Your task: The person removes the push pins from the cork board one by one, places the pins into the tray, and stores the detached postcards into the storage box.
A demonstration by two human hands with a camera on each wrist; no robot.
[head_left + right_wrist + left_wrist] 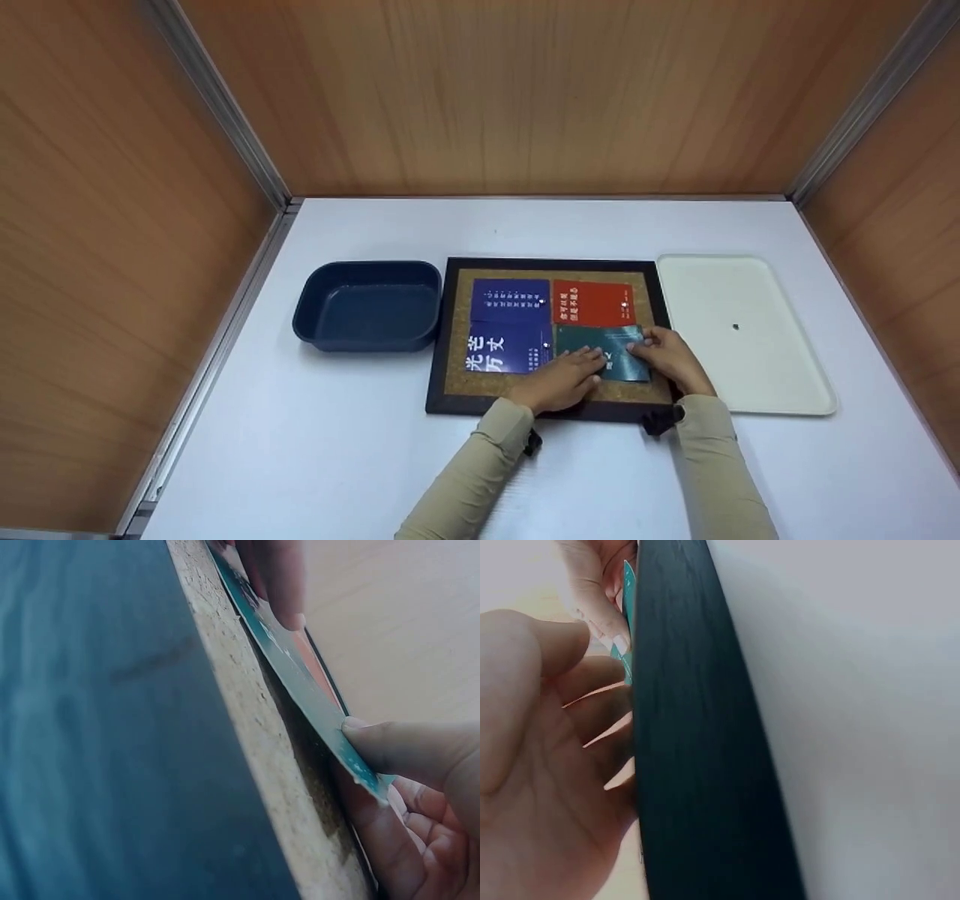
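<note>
A teal card [621, 366] lies on the lower right of a dark-framed cork board [457, 386]. My left hand [559, 381] rests on the card's left part with its fingers extended. My right hand [675, 361] pinches the card's right edge; in the right wrist view the thumb [405, 746] is on top, a finger is underneath, and that edge is raised off the cork. A red card [592, 300] lies above it. Two blue cards, one upper [506, 298] and one lower [495, 346], lie to the left. Small shiny pins show on the red and blue cards.
A dark blue basin [367, 345] stands left of the board. To the right lies a white tray [750, 382] with one small dark object [736, 327] on it. Wooden panels [540, 97] enclose the white table [322, 450] at the back and sides.
</note>
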